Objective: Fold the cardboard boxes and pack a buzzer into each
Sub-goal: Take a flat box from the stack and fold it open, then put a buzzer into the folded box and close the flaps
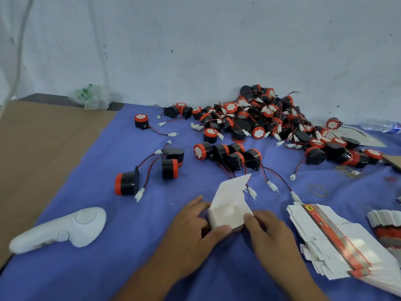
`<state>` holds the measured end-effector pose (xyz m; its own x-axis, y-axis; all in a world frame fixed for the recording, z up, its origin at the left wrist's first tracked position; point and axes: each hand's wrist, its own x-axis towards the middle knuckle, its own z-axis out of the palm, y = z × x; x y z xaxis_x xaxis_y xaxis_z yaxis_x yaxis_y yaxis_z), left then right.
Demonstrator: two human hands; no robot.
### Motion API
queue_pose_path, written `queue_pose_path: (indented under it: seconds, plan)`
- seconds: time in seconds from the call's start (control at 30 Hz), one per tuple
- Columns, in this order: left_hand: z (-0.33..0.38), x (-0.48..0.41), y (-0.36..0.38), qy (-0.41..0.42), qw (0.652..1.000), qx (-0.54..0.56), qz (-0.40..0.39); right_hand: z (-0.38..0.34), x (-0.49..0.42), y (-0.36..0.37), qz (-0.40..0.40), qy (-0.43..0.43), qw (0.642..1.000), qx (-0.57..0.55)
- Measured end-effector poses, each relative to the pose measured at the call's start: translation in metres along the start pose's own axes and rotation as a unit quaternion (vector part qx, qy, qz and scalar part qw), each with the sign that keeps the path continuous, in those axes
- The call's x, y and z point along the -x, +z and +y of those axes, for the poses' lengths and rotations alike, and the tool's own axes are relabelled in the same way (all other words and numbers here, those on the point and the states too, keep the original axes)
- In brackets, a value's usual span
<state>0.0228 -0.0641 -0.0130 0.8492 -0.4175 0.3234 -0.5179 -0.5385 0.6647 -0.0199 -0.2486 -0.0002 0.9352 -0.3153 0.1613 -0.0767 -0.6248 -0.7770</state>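
A small white cardboard box (229,210) stands partly folded on the blue cloth, its lid flap raised toward the far side. My left hand (195,231) grips its left side, thumb on the front. My right hand (269,231) holds its right side with the thumb on the front wall. A big pile of black-and-red buzzers (267,120) with red-black wires lies at the back right. Loose buzzers lie closer, one at the left (127,183) and a row (227,154) just beyond the box. A stack of flat unfolded boxes (338,242) lies to the right.
A white handheld controller (63,229) lies at the near left on the blue cloth (108,268). Brown cardboard (32,148) covers the left of the table. Rubber bands (318,190) and a plastic bottle (382,127) lie at the right. A wall closes the back.
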Motion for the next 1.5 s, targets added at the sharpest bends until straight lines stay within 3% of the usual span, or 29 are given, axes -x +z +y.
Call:
queue_pose_path:
  seconds: [0.1, 0.23, 0.3, 0.4, 0.47, 0.53, 0.63, 0.7, 0.73, 0.93, 1.07, 1.17, 1.27, 1.37, 1.5]
  plan:
    - [0.004, -0.002, -0.009, -0.027, 0.999, 0.031, 0.016, 0.003, -0.006, 0.000, -0.020, -0.002, 0.999, 0.050]
    - [0.004, -0.002, -0.018, -0.064, 0.993, 0.018, 0.099, -0.016, -0.027, -0.015, -0.104, 0.041, 0.992, 0.059]
    - [0.001, -0.004, -0.022, -0.099, 0.989, 0.038, 0.103, -0.045, -0.044, -0.026, -0.049, 0.034, 0.994, 0.089]
    - [-0.006, -0.008, -0.026, -0.195, 0.962, 0.147, 0.120, -0.102, -0.067, -0.035, 0.099, -0.092, 0.986, 0.100]
    - [-0.008, -0.008, -0.028, -0.222, 0.955, 0.164, 0.112, -0.144, -0.083, -0.028, 0.108, -0.168, 0.978, 0.062]
    - [-0.008, -0.006, -0.028, -0.213, 0.963, 0.123, 0.110, -0.173, -0.110, -0.003, 0.043, -0.196, 0.969, 0.143]
    - [-0.013, -0.004, -0.027, -0.179, 0.974, -0.057, 0.123, -0.197, -0.141, 0.051, -0.207, -0.114, 0.910, 0.341]
    - [-0.015, -0.004, -0.026, -0.165, 0.968, -0.105, 0.157, -0.197, -0.145, 0.083, -0.333, 0.008, 0.894, 0.300]
    - [-0.015, -0.004, -0.025, -0.161, 0.967, -0.104, 0.169, -0.192, -0.145, 0.097, -0.340, 0.040, 0.899, 0.274]
    - [-0.016, -0.006, -0.019, -0.153, 0.976, 0.055, 0.147, -0.176, -0.139, 0.129, -0.301, -0.085, 0.886, 0.341]
    - [-0.014, -0.008, -0.021, -0.101, 0.987, 0.042, 0.118, -0.182, -0.144, 0.090, -0.308, -0.010, 0.944, 0.118]
    - [-0.013, -0.009, -0.020, -0.108, 0.985, 0.051, 0.127, -0.185, -0.136, 0.043, -0.250, -0.101, 0.962, 0.031]
    - [-0.013, -0.011, -0.020, -0.150, 0.978, 0.025, 0.141, -0.174, -0.096, 0.001, -0.156, -0.185, 0.970, 0.019]
    - [-0.007, -0.009, -0.018, -0.135, 0.979, 0.016, 0.151, -0.140, -0.048, -0.002, -0.133, -0.252, 0.958, 0.041]
    - [0.008, -0.004, -0.019, -0.064, 0.987, 0.020, 0.145, -0.082, -0.021, 0.005, -0.155, -0.362, 0.908, 0.144]
